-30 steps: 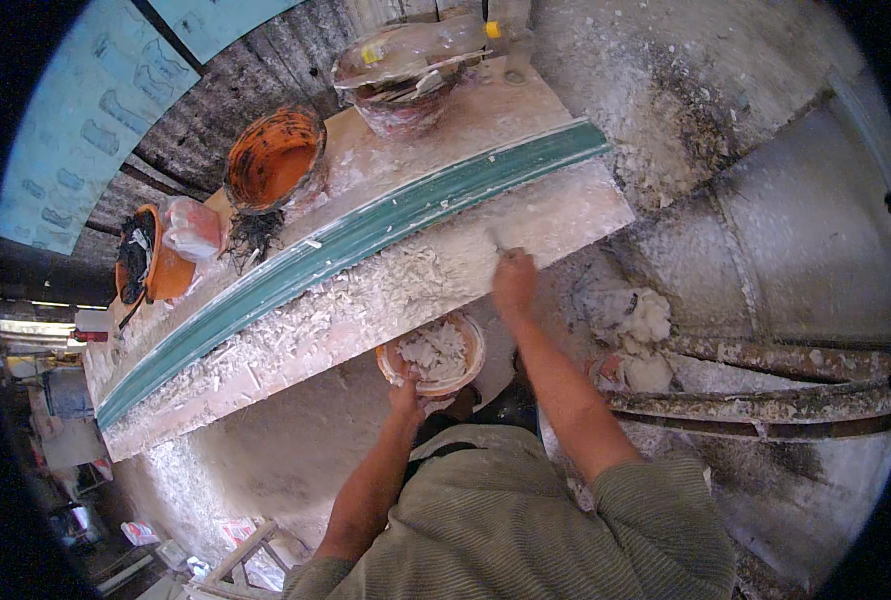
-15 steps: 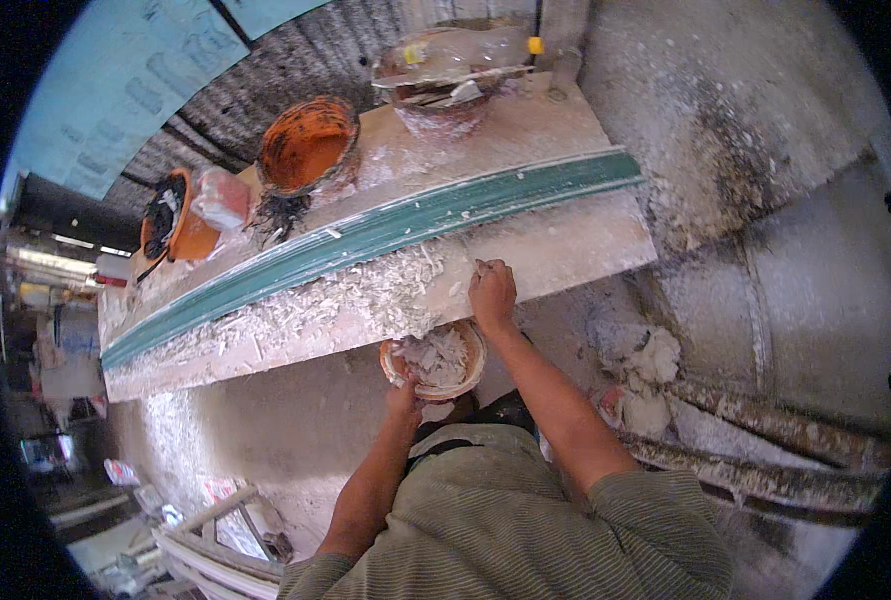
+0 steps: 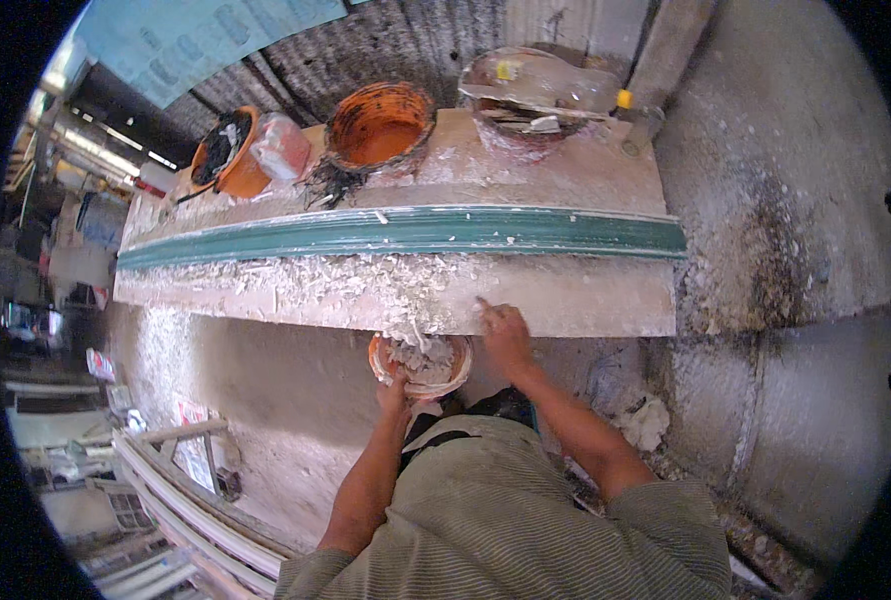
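More scraps (image 3: 405,310) now at table edge (image 3: 595,315), bowl (image 3: 463,362) in left hand (image 3: 393,393)

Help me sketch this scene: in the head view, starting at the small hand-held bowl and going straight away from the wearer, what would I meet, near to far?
Small bowl, heaped white scraps, long green strip, open orange bucket, corrugated wall.

The person wears a finely striped olive short-sleeved shirt (image 3: 505,510).
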`<control>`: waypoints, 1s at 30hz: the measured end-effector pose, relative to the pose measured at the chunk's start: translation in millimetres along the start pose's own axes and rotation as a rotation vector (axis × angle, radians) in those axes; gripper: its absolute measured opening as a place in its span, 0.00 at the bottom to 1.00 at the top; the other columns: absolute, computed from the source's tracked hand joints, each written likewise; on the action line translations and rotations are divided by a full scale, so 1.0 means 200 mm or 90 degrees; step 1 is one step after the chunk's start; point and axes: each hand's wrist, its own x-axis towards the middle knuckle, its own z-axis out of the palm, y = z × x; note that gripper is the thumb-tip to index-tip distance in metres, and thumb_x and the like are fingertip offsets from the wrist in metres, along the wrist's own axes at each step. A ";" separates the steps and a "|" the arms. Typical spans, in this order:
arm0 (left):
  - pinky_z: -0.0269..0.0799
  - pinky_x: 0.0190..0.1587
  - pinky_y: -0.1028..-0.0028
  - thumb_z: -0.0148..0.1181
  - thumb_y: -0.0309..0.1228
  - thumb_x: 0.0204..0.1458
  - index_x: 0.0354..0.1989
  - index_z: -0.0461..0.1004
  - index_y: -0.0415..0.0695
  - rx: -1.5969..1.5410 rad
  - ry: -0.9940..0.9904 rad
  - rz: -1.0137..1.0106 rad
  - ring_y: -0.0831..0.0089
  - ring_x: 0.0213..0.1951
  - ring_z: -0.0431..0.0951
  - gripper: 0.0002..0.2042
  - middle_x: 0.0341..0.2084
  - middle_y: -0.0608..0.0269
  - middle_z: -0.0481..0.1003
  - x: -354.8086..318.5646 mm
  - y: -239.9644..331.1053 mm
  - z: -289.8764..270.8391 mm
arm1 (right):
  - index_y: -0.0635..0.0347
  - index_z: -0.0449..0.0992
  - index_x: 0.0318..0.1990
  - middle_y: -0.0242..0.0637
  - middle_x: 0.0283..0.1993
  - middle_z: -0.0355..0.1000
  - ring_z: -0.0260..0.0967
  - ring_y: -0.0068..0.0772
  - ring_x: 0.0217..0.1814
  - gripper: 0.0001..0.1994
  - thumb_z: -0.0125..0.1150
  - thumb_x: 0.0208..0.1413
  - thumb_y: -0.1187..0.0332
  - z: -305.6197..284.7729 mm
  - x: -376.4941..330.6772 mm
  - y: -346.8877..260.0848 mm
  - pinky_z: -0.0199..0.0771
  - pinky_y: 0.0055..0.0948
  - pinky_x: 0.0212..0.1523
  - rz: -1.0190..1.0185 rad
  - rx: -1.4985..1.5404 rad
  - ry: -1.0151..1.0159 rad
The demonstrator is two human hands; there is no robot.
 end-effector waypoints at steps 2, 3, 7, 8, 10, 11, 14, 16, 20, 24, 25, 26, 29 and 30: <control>0.85 0.36 0.54 0.67 0.31 0.53 0.61 0.65 0.34 0.009 0.028 0.016 0.49 0.41 0.83 0.29 0.47 0.46 0.76 -0.06 0.02 0.04 | 0.54 0.78 0.58 0.42 0.43 0.72 0.74 0.45 0.42 0.18 0.60 0.59 0.68 -0.11 0.03 0.07 0.78 0.44 0.41 0.099 0.020 -0.050; 0.85 0.36 0.54 0.67 0.32 0.53 0.61 0.65 0.34 0.016 0.055 0.011 0.49 0.41 0.83 0.28 0.47 0.46 0.76 -0.07 0.02 0.05 | 0.52 0.78 0.58 0.42 0.44 0.72 0.75 0.44 0.41 0.18 0.60 0.60 0.68 -0.16 0.03 0.11 0.79 0.44 0.41 0.093 0.026 -0.099; 0.85 0.36 0.55 0.66 0.31 0.53 0.59 0.67 0.33 0.004 0.067 -0.010 0.52 0.40 0.83 0.27 0.47 0.46 0.76 -0.07 0.00 0.04 | 0.50 0.77 0.58 0.39 0.49 0.71 0.77 0.42 0.43 0.17 0.60 0.60 0.68 -0.36 0.02 0.39 0.81 0.42 0.42 -0.057 -0.034 -0.168; 0.85 0.36 0.56 0.66 0.29 0.52 0.59 0.67 0.33 0.017 0.078 -0.014 0.52 0.40 0.83 0.26 0.47 0.47 0.76 -0.07 -0.01 0.03 | 0.50 0.77 0.58 0.38 0.50 0.71 0.77 0.42 0.43 0.17 0.61 0.60 0.69 -0.36 0.04 0.45 0.82 0.41 0.42 -0.138 -0.038 -0.196; 0.85 0.35 0.56 0.65 0.27 0.51 0.57 0.69 0.33 0.060 0.156 -0.078 0.53 0.40 0.84 0.25 0.47 0.47 0.77 -0.07 -0.03 0.02 | 0.50 0.77 0.58 0.38 0.50 0.71 0.77 0.42 0.43 0.17 0.61 0.60 0.68 -0.33 0.09 0.56 0.82 0.41 0.40 -0.120 -0.079 -0.202; 0.85 0.35 0.56 0.65 0.26 0.50 0.57 0.69 0.33 0.021 0.112 -0.030 0.53 0.39 0.84 0.24 0.46 0.47 0.77 -0.07 -0.03 0.02 | 0.50 0.77 0.57 0.38 0.50 0.71 0.77 0.42 0.43 0.17 0.61 0.60 0.68 -0.27 0.14 0.58 0.82 0.40 0.39 -0.102 -0.108 -0.227; 0.85 0.36 0.56 0.63 0.24 0.49 0.56 0.70 0.34 -0.020 0.097 0.026 0.53 0.40 0.84 0.24 0.45 0.48 0.77 -0.11 -0.05 0.04 | 0.49 0.78 0.56 0.40 0.50 0.72 0.78 0.44 0.40 0.16 0.61 0.61 0.64 -0.07 0.30 0.55 0.82 0.40 0.37 -0.229 -0.041 -0.135; 0.84 0.37 0.57 0.63 0.23 0.48 0.56 0.70 0.34 -0.005 0.123 0.018 0.53 0.40 0.83 0.23 0.45 0.48 0.78 -0.13 -0.05 0.06 | 0.48 0.78 0.55 0.41 0.49 0.72 0.78 0.45 0.40 0.14 0.60 0.62 0.63 -0.04 0.34 0.53 0.82 0.41 0.36 -0.136 -0.009 -0.164; 0.84 0.38 0.57 0.63 0.23 0.49 0.56 0.69 0.34 -0.011 0.157 -0.005 0.53 0.41 0.83 0.24 0.45 0.48 0.78 -0.15 -0.04 0.10 | 0.47 0.80 0.53 0.42 0.47 0.74 0.78 0.49 0.40 0.14 0.59 0.61 0.61 -0.14 0.31 0.58 0.82 0.44 0.35 -0.058 -0.060 -0.261; 0.85 0.38 0.54 0.63 0.24 0.50 0.58 0.68 0.35 -0.023 0.173 -0.003 0.50 0.42 0.83 0.25 0.46 0.46 0.77 -0.16 -0.04 0.09 | 0.42 0.80 0.53 0.43 0.47 0.73 0.77 0.49 0.40 0.14 0.59 0.60 0.63 -0.14 0.31 0.66 0.81 0.46 0.33 -0.235 -0.082 -0.171; 0.84 0.38 0.53 0.64 0.24 0.50 0.59 0.67 0.35 -0.011 0.192 -0.032 0.49 0.42 0.83 0.25 0.46 0.46 0.77 -0.17 -0.05 0.08 | 0.41 0.80 0.53 0.43 0.46 0.72 0.77 0.49 0.40 0.14 0.59 0.61 0.63 -0.12 0.32 0.68 0.81 0.45 0.33 -0.194 -0.091 -0.178; 0.85 0.38 0.53 0.63 0.24 0.50 0.59 0.66 0.35 -0.022 0.174 -0.030 0.49 0.42 0.83 0.26 0.47 0.46 0.76 -0.18 -0.05 0.07 | 0.42 0.80 0.53 0.43 0.46 0.72 0.77 0.49 0.39 0.14 0.59 0.61 0.63 -0.08 0.33 0.67 0.81 0.45 0.33 -0.250 -0.077 -0.135; 0.85 0.38 0.53 0.63 0.23 0.50 0.60 0.65 0.35 -0.014 0.179 -0.081 0.47 0.42 0.83 0.27 0.48 0.45 0.76 -0.20 -0.05 0.07 | 0.43 0.79 0.54 0.43 0.45 0.72 0.77 0.48 0.38 0.14 0.59 0.62 0.62 -0.02 0.37 0.65 0.81 0.44 0.33 -0.254 -0.096 -0.123; 0.86 0.38 0.53 0.64 0.23 0.50 0.61 0.64 0.35 -0.028 0.171 -0.075 0.47 0.42 0.83 0.28 0.48 0.45 0.76 -0.19 -0.06 0.09 | 0.44 0.79 0.54 0.43 0.45 0.72 0.77 0.47 0.38 0.14 0.59 0.62 0.61 -0.03 0.37 0.66 0.81 0.44 0.33 -0.240 -0.088 -0.147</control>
